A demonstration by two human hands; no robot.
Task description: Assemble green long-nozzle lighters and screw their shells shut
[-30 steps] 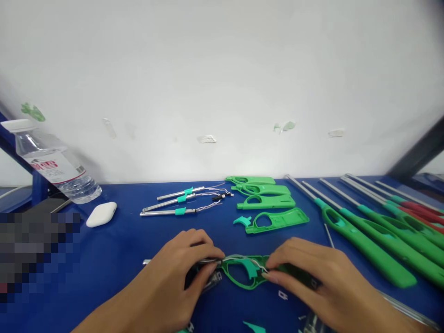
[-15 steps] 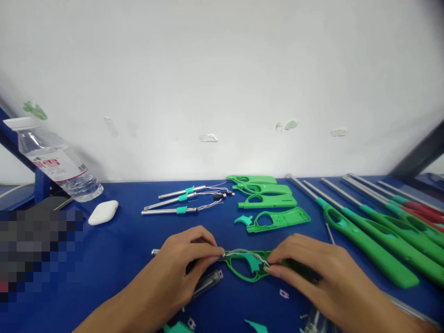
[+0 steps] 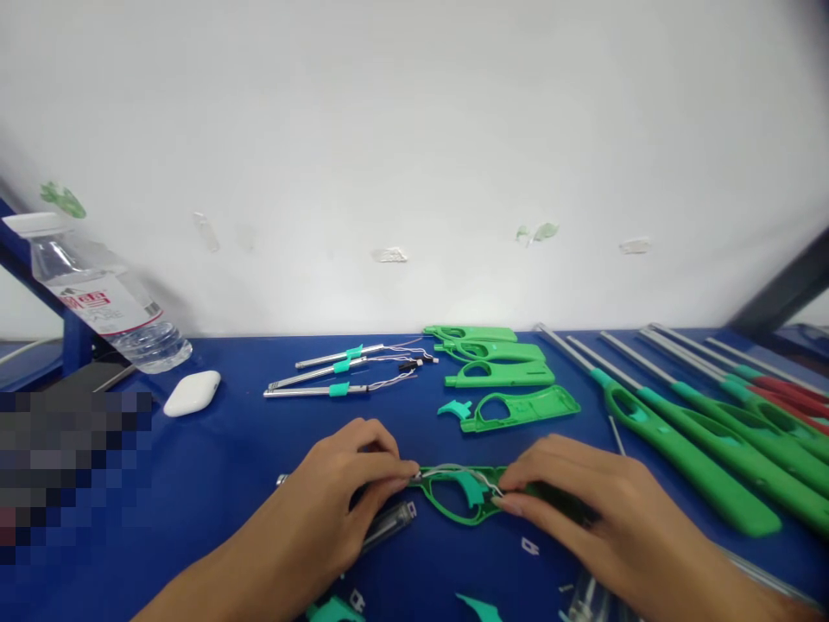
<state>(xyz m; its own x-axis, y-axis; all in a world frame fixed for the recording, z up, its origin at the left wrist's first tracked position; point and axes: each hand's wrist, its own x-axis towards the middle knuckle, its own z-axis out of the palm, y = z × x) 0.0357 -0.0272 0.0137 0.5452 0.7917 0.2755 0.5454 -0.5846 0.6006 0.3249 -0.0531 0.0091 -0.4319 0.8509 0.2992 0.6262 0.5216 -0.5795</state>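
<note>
While your left hand (image 3: 346, 492) pinches one rod (image 3: 281, 479) at the near shell (image 3: 496, 476), your right hand (image 3: 579, 492), thumb and finger nearly together by the wires (image 3: 490, 485), hides the shell's right end, its exact hold unclear. Farther off are three more rods (image 3: 317, 391) and four more shells (image 3: 518, 374); one bottle (image 3: 107, 302) left, several lighters (image 3: 692, 462) right.

We're seeing bare bench (image 3: 220, 466) opening between the white case (image 3: 193, 393) and the left hand (image 3: 333, 492). Ahead, a lane is running narrow, wired metal tubes (image 3: 314, 391) and green shells (image 3: 544, 406) lining its far side. A green frame (image 3: 487, 511) is bridging the gap to the right hand (image 3: 599, 492); rightward, long-necked green tools (image 3: 703, 471) are fencing us in.
</note>
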